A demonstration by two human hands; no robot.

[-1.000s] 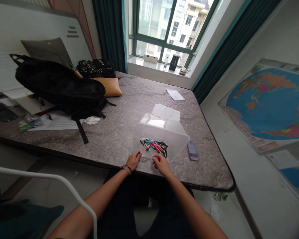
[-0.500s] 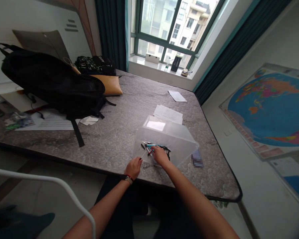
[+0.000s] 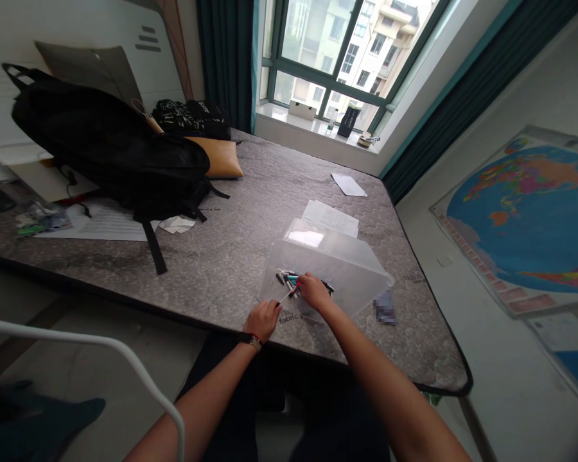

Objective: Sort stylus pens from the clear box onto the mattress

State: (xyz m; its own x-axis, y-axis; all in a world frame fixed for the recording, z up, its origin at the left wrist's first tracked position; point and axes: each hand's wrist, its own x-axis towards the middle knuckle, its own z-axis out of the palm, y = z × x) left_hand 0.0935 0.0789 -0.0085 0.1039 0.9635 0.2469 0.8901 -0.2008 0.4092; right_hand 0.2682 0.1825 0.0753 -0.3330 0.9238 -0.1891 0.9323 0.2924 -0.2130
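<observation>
Right hand (image 3: 313,292) inside clear plastic bin (image 3: 347,269), fingers closed around red-and-white pen (image 3: 289,296) above pile of pens (image 3: 303,282). Left hand (image 3: 264,319) resting on near rim, grip state not discernible. Bin on grey mattress (image 3: 231,244), near edge. Black backpack (image 3: 110,151) far left.

On the mattress (image 3: 250,212), the plastic box (image 3: 340,266) with pens (image 3: 289,280) in it lies at the near edge, papers (image 3: 331,217) just behind it and the backpack (image 3: 110,151) far left.
</observation>
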